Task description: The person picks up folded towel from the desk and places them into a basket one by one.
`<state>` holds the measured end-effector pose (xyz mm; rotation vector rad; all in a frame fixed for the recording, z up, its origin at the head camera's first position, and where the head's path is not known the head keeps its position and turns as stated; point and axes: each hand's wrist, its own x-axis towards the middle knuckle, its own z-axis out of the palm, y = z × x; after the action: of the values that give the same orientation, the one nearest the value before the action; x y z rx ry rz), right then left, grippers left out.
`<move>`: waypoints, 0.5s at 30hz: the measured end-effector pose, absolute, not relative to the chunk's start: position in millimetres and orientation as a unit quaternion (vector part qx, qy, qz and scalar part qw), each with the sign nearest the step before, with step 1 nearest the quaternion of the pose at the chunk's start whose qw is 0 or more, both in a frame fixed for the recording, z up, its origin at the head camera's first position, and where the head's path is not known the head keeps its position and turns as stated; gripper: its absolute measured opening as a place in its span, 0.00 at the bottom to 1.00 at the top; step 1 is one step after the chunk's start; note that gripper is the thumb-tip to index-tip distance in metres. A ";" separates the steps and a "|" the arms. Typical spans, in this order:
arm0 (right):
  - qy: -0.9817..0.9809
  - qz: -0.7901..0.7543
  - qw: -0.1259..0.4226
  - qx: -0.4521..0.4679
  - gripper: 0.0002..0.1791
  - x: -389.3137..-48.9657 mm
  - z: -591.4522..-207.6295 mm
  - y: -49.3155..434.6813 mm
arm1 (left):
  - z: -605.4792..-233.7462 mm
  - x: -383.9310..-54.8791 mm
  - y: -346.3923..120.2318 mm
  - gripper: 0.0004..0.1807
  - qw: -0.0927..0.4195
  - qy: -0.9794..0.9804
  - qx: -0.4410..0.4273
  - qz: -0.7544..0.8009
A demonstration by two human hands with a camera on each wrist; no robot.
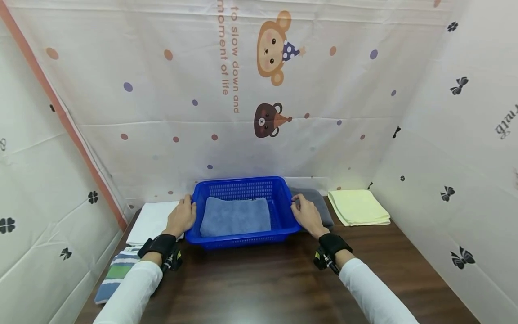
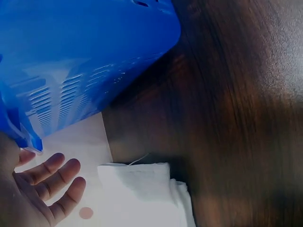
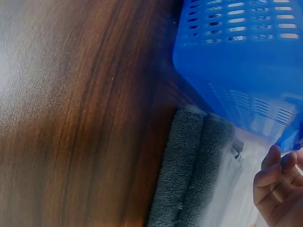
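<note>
A blue plastic basket (image 1: 238,238) with slotted walls is held up at both short ends. Inside it lies a folded blue-grey towel (image 1: 236,218). My left hand (image 1: 183,217) grips the basket's left rim; the left wrist view shows the thumb side at the rim and the other fingers (image 2: 59,177) loose below it. My right hand (image 1: 306,214) pinches the right rim, its fingertips (image 3: 272,156) right at the edge in the right wrist view. A folded white towel (image 1: 150,222) lies beside the left hand. A folded dark grey towel (image 1: 317,202) is partly hidden behind the right hand.
A folded yellow towel (image 1: 358,207) lies at the back right of the brown wooden table (image 1: 259,279). At the left edge is a striped towel (image 1: 117,274) in blue, white and green, partly covered by the left arm. Printed cloth walls (image 1: 226,148) enclose the table's back and sides.
</note>
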<state>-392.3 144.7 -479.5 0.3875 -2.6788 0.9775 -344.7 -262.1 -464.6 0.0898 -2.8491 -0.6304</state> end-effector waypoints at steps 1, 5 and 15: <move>-0.922 0.340 0.132 0.132 0.14 -392.0 -480.5 145.1 | -465.2 -345.2 -262.1 0.20 0.112 -0.970 0.030 -0.212; -0.916 0.355 0.135 0.128 0.14 -390.7 -485.6 146.5 | -465.4 -344.3 -260.6 0.20 0.117 -0.972 0.028 -0.200; -0.903 0.391 0.122 0.134 0.16 -385.7 -495.2 151.6 | -471.8 -338.5 -260.5 0.21 0.113 -0.973 0.043 -0.197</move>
<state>-385.7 151.6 -495.2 0.3898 -2.6346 1.1408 -338.5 -260.5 -471.8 0.1267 -2.8554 -0.5770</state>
